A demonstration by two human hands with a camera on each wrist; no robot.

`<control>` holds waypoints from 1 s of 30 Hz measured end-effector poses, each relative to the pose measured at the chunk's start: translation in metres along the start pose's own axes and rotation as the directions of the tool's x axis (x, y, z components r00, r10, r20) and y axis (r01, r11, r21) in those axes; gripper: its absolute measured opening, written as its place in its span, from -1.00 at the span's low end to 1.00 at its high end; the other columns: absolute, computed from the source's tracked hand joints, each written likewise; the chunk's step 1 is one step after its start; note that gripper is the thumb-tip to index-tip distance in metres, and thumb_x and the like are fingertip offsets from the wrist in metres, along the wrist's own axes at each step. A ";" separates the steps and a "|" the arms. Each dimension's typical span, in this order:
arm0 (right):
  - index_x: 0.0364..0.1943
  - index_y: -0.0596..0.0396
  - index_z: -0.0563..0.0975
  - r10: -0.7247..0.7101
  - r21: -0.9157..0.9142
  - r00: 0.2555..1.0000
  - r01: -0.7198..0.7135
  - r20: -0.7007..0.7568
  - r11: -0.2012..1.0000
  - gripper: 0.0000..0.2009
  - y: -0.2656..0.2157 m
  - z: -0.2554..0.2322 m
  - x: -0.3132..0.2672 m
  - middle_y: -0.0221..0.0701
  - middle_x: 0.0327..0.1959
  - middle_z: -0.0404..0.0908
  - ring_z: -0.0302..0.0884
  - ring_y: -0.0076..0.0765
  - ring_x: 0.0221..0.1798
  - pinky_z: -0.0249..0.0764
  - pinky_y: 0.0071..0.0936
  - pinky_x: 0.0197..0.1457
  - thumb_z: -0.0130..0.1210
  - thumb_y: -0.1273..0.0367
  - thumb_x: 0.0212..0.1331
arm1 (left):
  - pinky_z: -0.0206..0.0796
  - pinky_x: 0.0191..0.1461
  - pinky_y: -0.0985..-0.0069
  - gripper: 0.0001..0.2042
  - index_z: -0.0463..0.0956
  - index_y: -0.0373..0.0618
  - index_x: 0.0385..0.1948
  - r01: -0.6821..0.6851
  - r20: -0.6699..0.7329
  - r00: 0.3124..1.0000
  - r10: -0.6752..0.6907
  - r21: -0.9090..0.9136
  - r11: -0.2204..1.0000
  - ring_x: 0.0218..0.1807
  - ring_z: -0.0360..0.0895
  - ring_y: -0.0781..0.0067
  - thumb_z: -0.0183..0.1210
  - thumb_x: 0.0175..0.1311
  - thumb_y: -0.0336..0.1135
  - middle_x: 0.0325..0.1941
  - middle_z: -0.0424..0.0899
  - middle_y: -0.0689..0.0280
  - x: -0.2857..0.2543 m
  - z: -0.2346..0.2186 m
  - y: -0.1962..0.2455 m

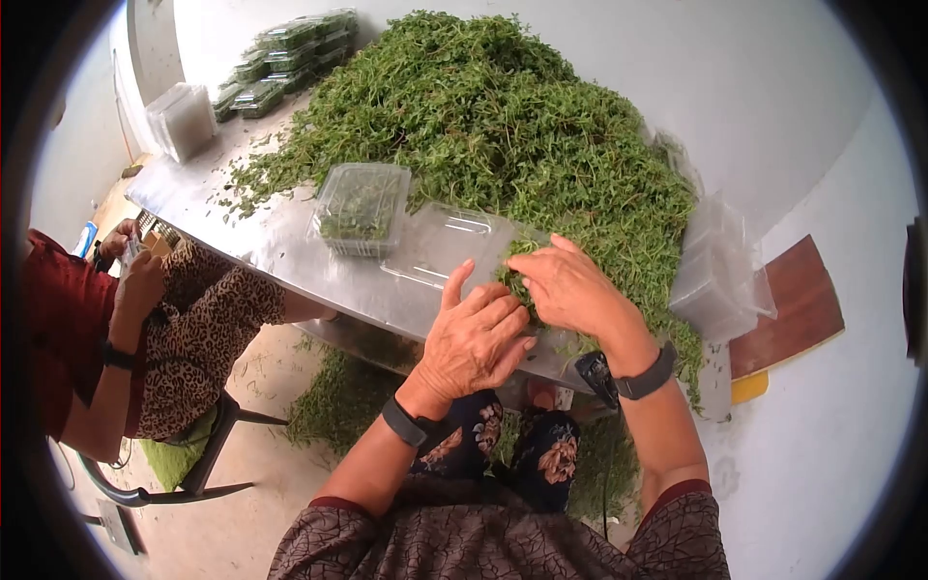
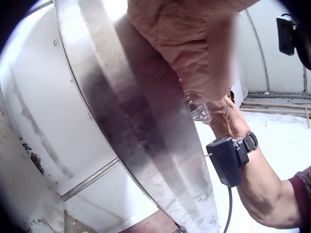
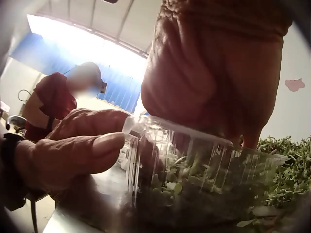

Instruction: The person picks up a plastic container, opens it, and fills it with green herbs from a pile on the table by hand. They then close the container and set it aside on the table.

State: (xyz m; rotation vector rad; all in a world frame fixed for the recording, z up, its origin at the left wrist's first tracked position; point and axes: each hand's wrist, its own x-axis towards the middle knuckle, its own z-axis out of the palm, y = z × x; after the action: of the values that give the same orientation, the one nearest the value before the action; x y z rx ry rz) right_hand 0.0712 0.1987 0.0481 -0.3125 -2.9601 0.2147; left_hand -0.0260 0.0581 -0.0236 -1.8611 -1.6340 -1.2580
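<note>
In the head view a clear plastic box with green leaves lies largely hidden under both hands at the table's edge. My left hand (image 1: 474,338) grips its near left side; in the right wrist view the left thumb and a finger (image 3: 97,119) pinch the corner of the clear box (image 3: 194,165). My right hand (image 1: 575,290) reaches over the box from the right, its fingers pointing down onto the leaves inside; the fingertips are partly hidden. An open, clear lid (image 1: 445,246) lies flat just beyond the hands.
A large heap of green sprigs (image 1: 483,116) covers the table's back. A closed, filled box (image 1: 362,208) stands left of the lid. Filled boxes (image 1: 290,58) are stacked at the back left, empty boxes (image 1: 184,121) beside them, more (image 1: 720,271) at right. Another person (image 1: 87,338) sits left.
</note>
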 end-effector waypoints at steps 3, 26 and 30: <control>-0.13 0.04 0.54 0.024 0.004 0.997 -0.024 0.067 1.000 -0.74 0.006 0.005 0.015 -0.19 -0.31 0.63 0.54 -0.08 -0.09 0.13 -0.04 0.36 -0.04 0.50 0.08 | -0.12 0.41 -0.02 -0.71 0.57 -0.08 -0.31 0.002 0.039 0.999 -0.002 0.015 1.000 -0.06 0.50 0.34 0.32 -0.15 -0.27 -0.25 0.58 0.38 0.002 -0.001 0.000; 0.10 0.11 0.48 0.441 0.457 0.876 -0.316 -0.195 0.831 -0.65 0.027 -0.014 -0.044 -0.20 0.10 0.55 0.56 -0.25 0.03 0.45 -0.39 0.08 0.03 0.48 0.20 | -0.26 0.47 -0.01 -0.49 0.48 -0.17 0.01 0.017 0.025 0.999 -0.020 0.138 0.990 0.23 0.35 0.18 0.10 0.11 0.00 0.15 0.49 0.22 0.004 -0.001 0.003; -0.01 0.19 0.53 0.288 0.302 0.900 -0.188 -0.328 0.934 -0.71 0.037 -0.001 -0.034 -0.12 0.00 0.58 0.55 -0.04 0.00 0.44 -0.29 0.07 0.04 0.49 0.15 | -0.24 0.46 -0.02 -0.52 0.51 -0.18 -0.06 0.017 0.048 0.999 -0.024 0.153 0.988 0.18 0.38 0.20 0.10 0.11 0.01 0.09 0.53 0.22 0.004 0.000 0.004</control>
State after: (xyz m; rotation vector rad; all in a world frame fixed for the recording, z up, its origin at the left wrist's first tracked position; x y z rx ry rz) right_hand 0.1118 0.2275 0.0380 -0.6095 -2.4782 0.5148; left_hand -0.0231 0.0594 -0.0188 -1.8005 -1.7276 -1.0699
